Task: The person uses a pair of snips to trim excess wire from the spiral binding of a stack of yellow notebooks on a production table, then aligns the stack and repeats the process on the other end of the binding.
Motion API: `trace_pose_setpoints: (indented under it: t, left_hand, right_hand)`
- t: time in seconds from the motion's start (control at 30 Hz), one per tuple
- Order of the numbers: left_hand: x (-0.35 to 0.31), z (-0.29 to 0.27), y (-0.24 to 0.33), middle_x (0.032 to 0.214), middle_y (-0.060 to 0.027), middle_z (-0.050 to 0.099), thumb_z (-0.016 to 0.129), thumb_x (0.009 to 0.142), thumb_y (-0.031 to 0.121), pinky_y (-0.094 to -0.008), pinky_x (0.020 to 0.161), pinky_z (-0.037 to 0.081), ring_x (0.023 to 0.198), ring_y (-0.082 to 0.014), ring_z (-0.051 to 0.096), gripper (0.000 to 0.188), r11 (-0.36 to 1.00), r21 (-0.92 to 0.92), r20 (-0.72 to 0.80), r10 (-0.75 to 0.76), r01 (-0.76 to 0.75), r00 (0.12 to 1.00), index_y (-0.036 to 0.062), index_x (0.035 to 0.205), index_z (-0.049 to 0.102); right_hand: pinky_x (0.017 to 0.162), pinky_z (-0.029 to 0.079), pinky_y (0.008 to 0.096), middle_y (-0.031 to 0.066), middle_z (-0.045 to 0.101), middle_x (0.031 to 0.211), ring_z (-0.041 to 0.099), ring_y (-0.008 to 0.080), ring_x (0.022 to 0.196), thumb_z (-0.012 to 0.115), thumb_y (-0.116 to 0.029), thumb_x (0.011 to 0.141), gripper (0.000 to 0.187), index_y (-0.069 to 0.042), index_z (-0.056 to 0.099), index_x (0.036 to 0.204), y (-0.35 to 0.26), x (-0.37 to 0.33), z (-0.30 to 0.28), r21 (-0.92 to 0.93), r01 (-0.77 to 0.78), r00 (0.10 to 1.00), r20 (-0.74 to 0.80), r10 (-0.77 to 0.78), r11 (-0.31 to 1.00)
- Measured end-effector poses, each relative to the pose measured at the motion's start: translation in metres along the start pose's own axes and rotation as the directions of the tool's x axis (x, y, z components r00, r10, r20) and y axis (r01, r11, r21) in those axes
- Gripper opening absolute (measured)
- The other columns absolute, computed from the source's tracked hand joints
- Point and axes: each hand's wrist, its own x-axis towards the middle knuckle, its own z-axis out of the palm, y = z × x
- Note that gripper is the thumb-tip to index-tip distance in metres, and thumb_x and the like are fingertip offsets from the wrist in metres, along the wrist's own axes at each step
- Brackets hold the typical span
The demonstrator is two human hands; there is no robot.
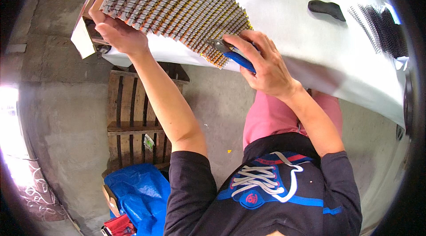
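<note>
A thick stack bound with rows of grey wire coils point(173, 3), with yellow and orange showing between the rows, is tilted up over the near left edge of the white-covered table point(284, 3). My left hand point(120, 32) grips its lower left edge, and some of the fingers are hidden behind it. Blue-handled pliers point(239, 60) are in my closed right hand point(266, 60). Their metal jaws lie against the coils near the lower right corner of the stack; whether they pinch a wire is too small to tell.
Farther right on the table lie a dark elongated object point(327, 9) and a bunch of black wire coils point(384, 29). A cardboard box point(83, 38) stands at the left. Below are a wooden pallet point(133, 116) and a blue plastic bag point(140, 191).
</note>
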Motion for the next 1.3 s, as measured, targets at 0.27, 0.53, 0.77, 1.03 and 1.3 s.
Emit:
trace_pose_setpoints:
  t: [0.27, 0.53, 0.77, 1.03, 1.3]
  left_hand:
    - [0.006, -0.010, -0.016, 0.106, -0.0118, 0.054, 0.038, 0.088, 0.064, -0.0354, 0.091, 0.042, 0.101, -0.0187, 0.054, 0.072, 0.984, 0.081, 0.047, 0.155, -0.159, 0.987, -0.0013, 0.115, 0.051]
    - [0.002, -0.008, -0.008, 0.099, -0.0126, 0.059, 0.054, 0.081, 0.059, -0.0371, 0.080, 0.053, 0.091, -0.0206, 0.061, 0.068, 0.999, -0.008, -0.035, -0.040, 0.040, 0.999, -0.0003, 0.113, 0.050]
    - [0.006, -0.009, -0.013, 0.100, -0.0120, 0.059, 0.054, 0.082, 0.056, -0.0362, 0.079, 0.053, 0.088, -0.0193, 0.062, 0.064, 0.996, 0.008, -0.030, 0.084, -0.084, 0.996, -0.0016, 0.110, 0.053]
    - [0.004, -0.011, -0.014, 0.100, -0.0130, 0.060, 0.053, 0.084, 0.049, -0.0369, 0.080, 0.052, 0.090, -0.0212, 0.062, 0.058, 0.996, -0.071, -0.045, 0.050, -0.053, 0.998, -0.0023, 0.111, 0.053]
    - [0.004, -0.009, -0.014, 0.107, -0.0110, 0.054, 0.055, 0.085, 0.047, -0.0320, 0.090, 0.040, 0.099, -0.0167, 0.053, 0.054, 0.992, -0.042, -0.002, 0.118, -0.118, 0.993, -0.0014, 0.109, 0.055]
  right_hand:
    - [0.092, 0.029, 0.0395, -0.0010, 0.050, 0.115, 0.047, 0.0154, 0.109, 0.074, -0.033, 0.067, 0.065, -0.034, 0.050, 0.127, 0.005, 0.022, -0.002, -0.342, 0.231, 0.972, 0.113, -0.204, 0.911]
    - [0.091, 0.027, 0.0399, -0.0051, 0.051, 0.114, 0.047, 0.0113, 0.104, 0.071, -0.038, 0.070, 0.054, -0.041, 0.056, 0.121, 0.017, 0.031, 0.005, -0.417, 0.265, 0.950, -0.041, -0.309, 0.869]
    - [0.093, 0.026, 0.0376, -0.0067, 0.053, 0.112, 0.049, 0.0088, 0.103, 0.064, -0.033, 0.076, 0.045, -0.043, 0.057, 0.119, 0.020, 0.035, 0.013, -0.444, 0.294, 0.941, -0.020, -0.338, 0.846]
    - [0.075, 0.030, 0.0305, -0.0090, 0.055, 0.103, 0.052, 0.0074, 0.089, 0.059, -0.026, 0.076, 0.047, -0.043, 0.058, 0.120, 0.027, 0.041, 0.011, -0.499, 0.363, 0.907, -0.001, -0.420, 0.787]
    - [0.075, 0.033, 0.0288, -0.0074, 0.056, 0.096, 0.054, 0.0088, 0.084, 0.072, -0.031, 0.069, 0.047, -0.036, 0.063, 0.115, 0.016, 0.048, 0.002, -0.198, 0.277, 0.946, -0.118, -0.303, 0.940]
